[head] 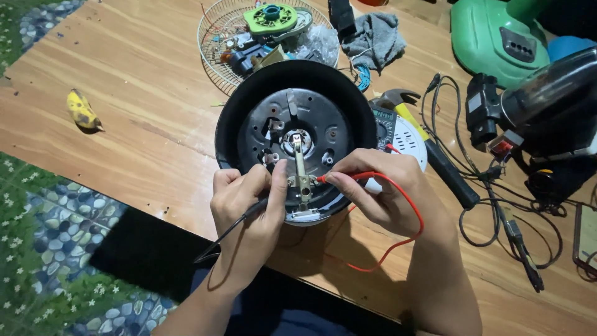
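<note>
An upturned round black appliance housing [296, 134], its grey metal base plate and central strip contact facing up, sits at the middle of the wooden table [137, 124], close to the near edge; the left hand [245, 208] is closed in a pinch, thumb and forefinger gripping a black test probe [252, 210] whose tip meets the small terminals just left of the metal strip, its black lead trailing down over the near edge; the right hand [379, 190] is likewise closed, fingertips pinched on a red test probe [339, 177] that touches the same cluster of terminals from the right, the red lead [407, 218] looping around the wrist and back along the table; just beyond the right hand, partly hidden by the housing, lies a multimeter [385, 121] on a round white base; a yellow-handled claw hammer [429, 146] lies beside it, toward the right edge; a wire fan guard [214, 43] holding a green plastic part and loose pieces rests at the far edge, with a grey rag [376, 37] next to it; a banana [82, 111] lies well apart near the left edge; a green appliance body [491, 37] stands at the far right corner, with tangled black cables [497, 205] along the right side.
</note>
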